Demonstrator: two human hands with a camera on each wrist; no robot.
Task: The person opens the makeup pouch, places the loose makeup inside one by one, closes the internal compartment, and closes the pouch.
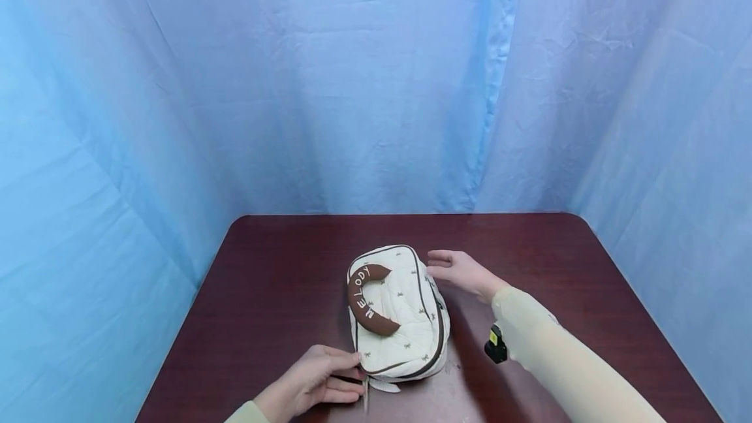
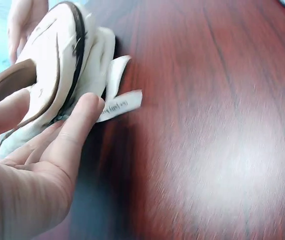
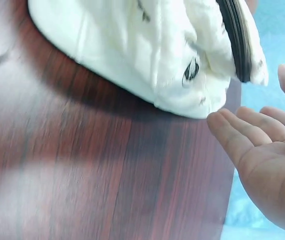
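Note:
A cream quilted zip bag (image 1: 390, 305) with small bow prints lies on the table. On its top is a brown curved handle (image 1: 360, 299) lettered MELODY. A dark zipper (image 3: 235, 40) runs along its side, and white fabric tags (image 2: 122, 104) stick out at the near end. My left hand (image 1: 320, 377) is at the bag's near left corner, thumb by the top and the other fingers stretched along the side. My right hand (image 1: 461, 271) is beside the far right side, fingers extended, fingertips right by the bag's lower edge in the right wrist view.
The bag stands on a dark red wood-grain table (image 1: 282, 279) with rounded far corners. Light blue curtains (image 1: 376, 83) hang behind it and along both sides. A small black device (image 1: 495, 344) with a yellow mark is at the right sleeve (image 1: 564, 351).

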